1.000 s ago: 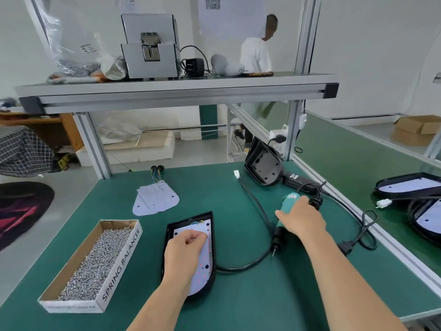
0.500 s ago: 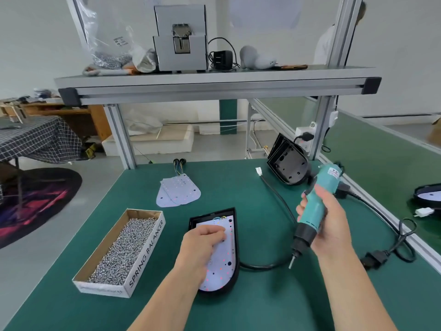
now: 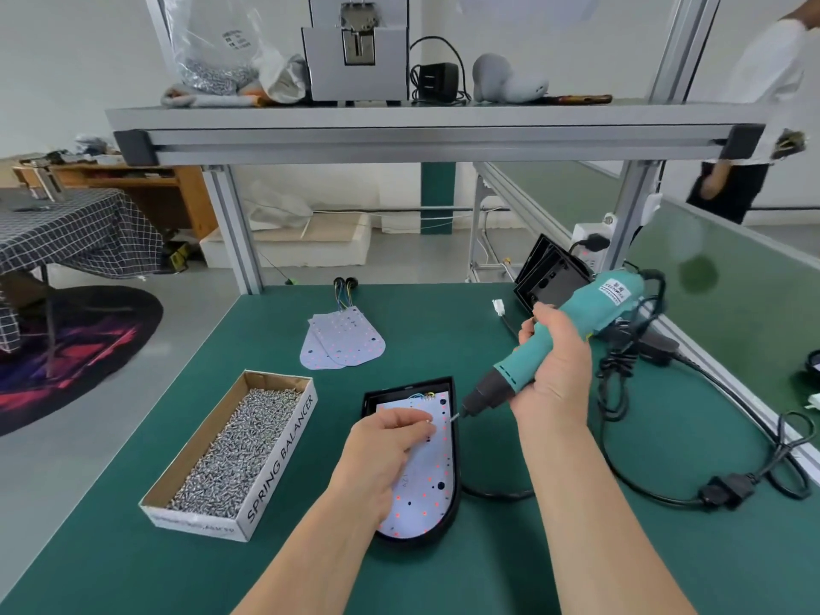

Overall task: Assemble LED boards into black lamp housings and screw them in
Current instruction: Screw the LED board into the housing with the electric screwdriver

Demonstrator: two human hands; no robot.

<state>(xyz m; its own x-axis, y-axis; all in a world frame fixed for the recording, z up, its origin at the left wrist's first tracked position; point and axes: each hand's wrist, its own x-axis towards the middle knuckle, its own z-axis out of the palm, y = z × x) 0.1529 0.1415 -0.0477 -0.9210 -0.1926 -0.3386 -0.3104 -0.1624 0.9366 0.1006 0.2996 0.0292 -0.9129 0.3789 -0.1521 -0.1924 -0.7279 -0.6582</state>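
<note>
Housing [image 3: 370, 399] under left hand [image 3: 381, 446], screw [image 3: 428, 421] in pinch; screwdriver [image 3: 577, 321] in fist of right hand [image 3: 554, 375].

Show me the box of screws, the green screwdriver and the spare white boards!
box of screws [image 3: 284, 454], head view, lettered side wall
green screwdriver [image 3: 594, 306], head view, teal body near the label
spare white boards [image 3: 341, 344], head view, middle of the top board

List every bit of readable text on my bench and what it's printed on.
"SPRING BALANCER": long side of the cardboard screw box.
White label on the electric screwdriver: too blurred to read.
Print on the plastic bag on the shelf: too blurred.
Marking on the LED board: too small.
</note>
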